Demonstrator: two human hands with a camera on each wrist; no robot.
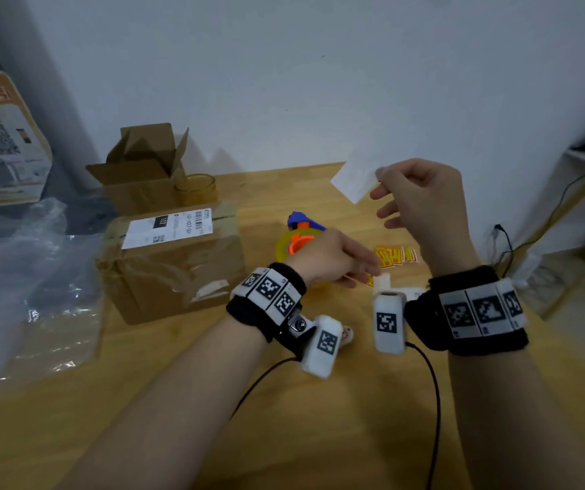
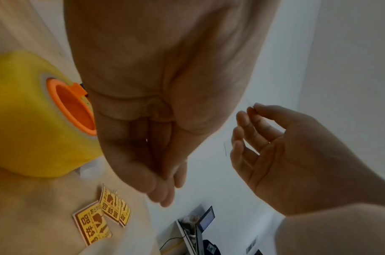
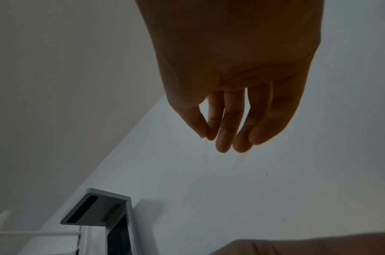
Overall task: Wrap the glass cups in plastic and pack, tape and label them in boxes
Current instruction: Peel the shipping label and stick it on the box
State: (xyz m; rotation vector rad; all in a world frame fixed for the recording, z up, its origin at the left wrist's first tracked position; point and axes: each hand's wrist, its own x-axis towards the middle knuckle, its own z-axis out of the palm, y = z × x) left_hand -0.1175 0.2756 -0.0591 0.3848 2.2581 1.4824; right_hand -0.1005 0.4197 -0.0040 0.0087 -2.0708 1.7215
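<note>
My right hand is raised over the back of the wooden table and pinches a white paper label between thumb and forefinger; the other fingers are spread. My left hand reaches low over several yellow warning stickers, fingers held together and fairly straight, with nothing seen in them. A taped cardboard box with a white shipping label sits at the left. Behind it stand an open box and an amber glass cup.
A yellow tape roll on an orange and blue dispenser lies just behind my left hand. Crumpled clear plastic covers the table's left side. A white rack with cables stands past the right edge. A printed board leans at far left.
</note>
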